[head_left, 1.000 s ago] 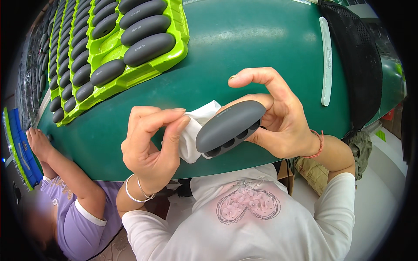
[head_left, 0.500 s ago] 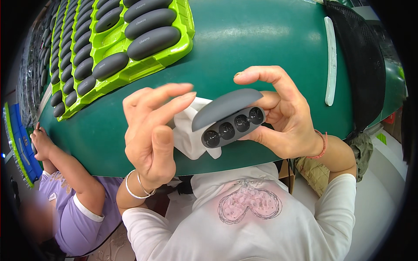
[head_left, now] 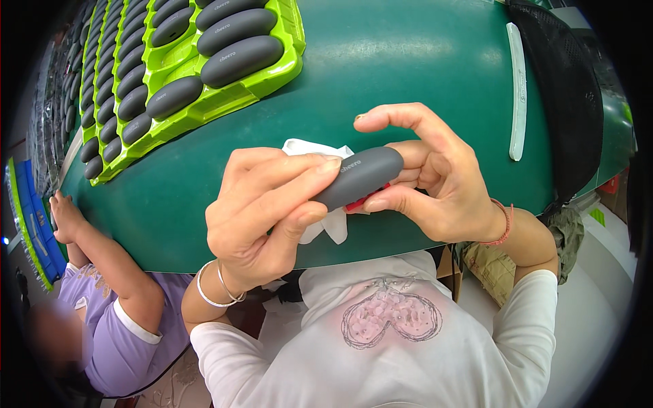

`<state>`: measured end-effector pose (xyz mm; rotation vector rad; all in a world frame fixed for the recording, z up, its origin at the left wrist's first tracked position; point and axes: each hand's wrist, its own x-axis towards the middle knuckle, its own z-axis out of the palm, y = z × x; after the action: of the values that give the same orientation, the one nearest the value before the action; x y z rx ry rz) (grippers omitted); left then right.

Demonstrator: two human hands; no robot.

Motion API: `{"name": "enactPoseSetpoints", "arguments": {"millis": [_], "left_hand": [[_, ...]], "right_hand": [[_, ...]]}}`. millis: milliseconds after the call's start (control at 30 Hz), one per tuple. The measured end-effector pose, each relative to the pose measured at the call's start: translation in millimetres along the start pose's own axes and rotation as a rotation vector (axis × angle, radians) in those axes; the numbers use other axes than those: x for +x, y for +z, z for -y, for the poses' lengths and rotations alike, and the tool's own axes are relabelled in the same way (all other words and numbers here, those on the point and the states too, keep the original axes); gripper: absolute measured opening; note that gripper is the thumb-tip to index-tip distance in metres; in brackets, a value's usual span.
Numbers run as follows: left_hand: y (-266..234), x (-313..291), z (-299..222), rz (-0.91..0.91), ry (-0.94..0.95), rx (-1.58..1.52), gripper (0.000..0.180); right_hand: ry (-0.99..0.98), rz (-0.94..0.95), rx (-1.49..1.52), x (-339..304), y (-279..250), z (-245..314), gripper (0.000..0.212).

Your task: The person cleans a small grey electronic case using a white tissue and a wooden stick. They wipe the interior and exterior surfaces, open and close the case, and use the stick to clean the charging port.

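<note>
Head view shows, at the far left, a blue rack (head_left: 35, 234) with a bright green edge, and next to it the hand of a co-worker (head_left: 67, 216) in a lilac top with white sleeve trim. To the right of this, a lime-green moulded tray (head_left: 282, 76) stands on the green table (head_left: 381, 75), filled with rows of dark grey oval cases (head_left: 241, 60). The nearest ones bear one short line of pale lettering; on the farther ones the marks are too small to read.

In the middle, the left hand (head_left: 262, 211), with pale bangles (head_left: 204, 292) at its wrist, holds the left end of another dark grey case (head_left: 366, 173) between fingers and thumb. This case is above the table's near edge, between both hands, and has the same pale lettering on its top. A white cloth (head_left: 316, 146) is partly hidden behind the left fingers. Under the case there is something red (head_left: 357, 202), perhaps a small part, but the view of it is poor.

The right hand (head_left: 442, 183) grips the case's right end with thumb and bent fingers, its index finger raised apart. Farther right lie a whitish strip (head_left: 517, 95), with faint printing, and a black mesh item (head_left: 568, 109).
</note>
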<state>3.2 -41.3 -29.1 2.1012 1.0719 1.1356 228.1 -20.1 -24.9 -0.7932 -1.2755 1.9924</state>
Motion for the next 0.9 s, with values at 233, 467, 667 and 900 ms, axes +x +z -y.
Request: {"name": "enactPoseSetpoints", "arguments": {"millis": [233,467,667,900], "left_hand": [[2,2,-7,0.026,-0.180,-0.077,0.036],[3,0,-13,0.054,-0.422,-0.336,0.040],[5,-2,-7,-0.056,-0.264,-0.229,0.043],[0,-5,-9,-0.074,0.121,0.146,0.042]], "right_hand": [[0.061,0.018,0.015,-2,-2,3,0.062],[-0.027,-0.050,0.069,-2,1,-2,0.054],[-0.127,-0.063,-0.034,1,2,-5,0.050],[-0.333,-0.036,-0.222,4,-2,-15,0.043]]}}
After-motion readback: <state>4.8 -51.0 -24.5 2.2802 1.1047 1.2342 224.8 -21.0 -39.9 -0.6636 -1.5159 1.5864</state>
